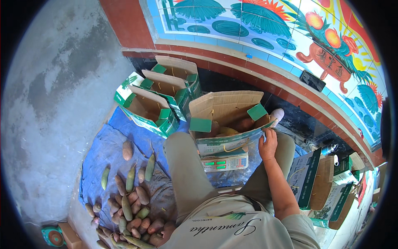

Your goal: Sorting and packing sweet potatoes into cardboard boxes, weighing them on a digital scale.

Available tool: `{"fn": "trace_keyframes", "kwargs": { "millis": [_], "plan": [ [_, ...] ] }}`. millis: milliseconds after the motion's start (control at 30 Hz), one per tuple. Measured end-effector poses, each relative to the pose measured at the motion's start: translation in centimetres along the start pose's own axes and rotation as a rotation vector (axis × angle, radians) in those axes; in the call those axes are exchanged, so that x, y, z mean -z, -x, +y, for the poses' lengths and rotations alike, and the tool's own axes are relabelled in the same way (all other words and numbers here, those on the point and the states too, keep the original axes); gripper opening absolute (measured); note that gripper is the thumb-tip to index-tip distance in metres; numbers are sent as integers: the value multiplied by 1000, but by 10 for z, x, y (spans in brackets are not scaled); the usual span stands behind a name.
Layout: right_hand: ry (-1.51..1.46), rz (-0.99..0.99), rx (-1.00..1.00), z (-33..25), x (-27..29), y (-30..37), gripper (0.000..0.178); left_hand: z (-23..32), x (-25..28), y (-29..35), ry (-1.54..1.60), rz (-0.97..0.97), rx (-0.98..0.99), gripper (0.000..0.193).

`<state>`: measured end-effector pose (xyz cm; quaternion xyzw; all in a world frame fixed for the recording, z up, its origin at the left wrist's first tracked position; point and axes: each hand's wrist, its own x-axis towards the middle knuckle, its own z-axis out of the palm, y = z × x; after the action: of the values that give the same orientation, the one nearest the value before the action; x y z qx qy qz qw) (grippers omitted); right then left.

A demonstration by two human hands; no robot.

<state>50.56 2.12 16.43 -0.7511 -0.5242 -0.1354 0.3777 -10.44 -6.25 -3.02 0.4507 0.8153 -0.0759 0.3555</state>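
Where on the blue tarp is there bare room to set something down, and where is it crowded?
The tarp shows bare between the grey concrete and the lone brown tuber, with another patch from that tuber up to the open cartons. It is crowded at lower left, where tubers and green vegetables heap together.

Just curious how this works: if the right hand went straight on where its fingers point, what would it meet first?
The right hand would probably meet the open box in front, at its right corner, which it seems to touch; depth is unclear.
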Motion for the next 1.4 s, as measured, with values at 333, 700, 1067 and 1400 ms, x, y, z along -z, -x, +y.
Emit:
{"fn": "trace_keyframes", "kwargs": {
  "millis": [333,700,1067,1400],
  "plan": [
    [-10,47,16,0,4,3,29,18,1,-13,73,-7,-46,83],
    [-32,5,1,-2,4,3,28,40,-27,-21,116,-126,-127,82],
    [55,-35,50,20,-1,7,31,-12,-82,-54,-118,-127,-231,90],
    [62,-119,82,33,-8,5,29,7,-61,8,-27,-90,-9,56]
  ]
}}
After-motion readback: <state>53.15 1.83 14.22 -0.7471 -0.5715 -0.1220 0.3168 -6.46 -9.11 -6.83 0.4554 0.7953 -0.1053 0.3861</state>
